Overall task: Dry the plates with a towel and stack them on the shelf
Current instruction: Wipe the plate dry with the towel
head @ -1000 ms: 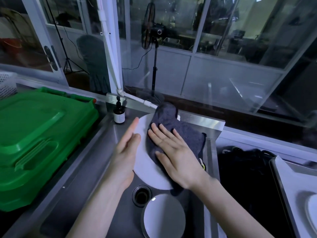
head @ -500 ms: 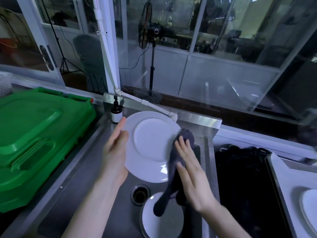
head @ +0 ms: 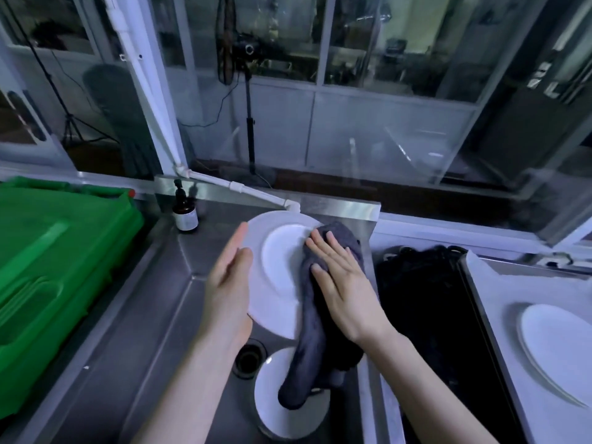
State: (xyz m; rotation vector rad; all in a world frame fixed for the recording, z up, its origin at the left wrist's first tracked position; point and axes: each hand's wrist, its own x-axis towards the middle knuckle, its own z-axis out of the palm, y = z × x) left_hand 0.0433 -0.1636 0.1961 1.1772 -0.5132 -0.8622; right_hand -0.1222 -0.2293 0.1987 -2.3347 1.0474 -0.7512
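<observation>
The plate [head: 277, 267] stands tilted on edge above the sink [head: 179, 315], its face turned toward the person, and it is caught between the two hands. The left hand [head: 228, 283] props the left rim with straight fingers [head: 238, 238] that lie flat along the edge rather than curling round it. The right hand [head: 344, 285] has its fingers [head: 323, 248] spread and flat, pressing the grey towel [head: 315, 331] against the right side of the plate's face. The towel's long tail hangs down over a second plate [head: 282, 418] resting low in the sink. What matters for the next stroke is that the cloth covers only the right part of the face. The bare centre and left part lie to the left of the right fingers, toward the bracing left hand, so the wipe would probably need to sweep that way. Drying looks partly done. A further plate [head: 557, 350] lies on a pale surface [head: 499, 299] at the far right, well apart and nearer the right hand, which is likely where this one will be stacked.
</observation>
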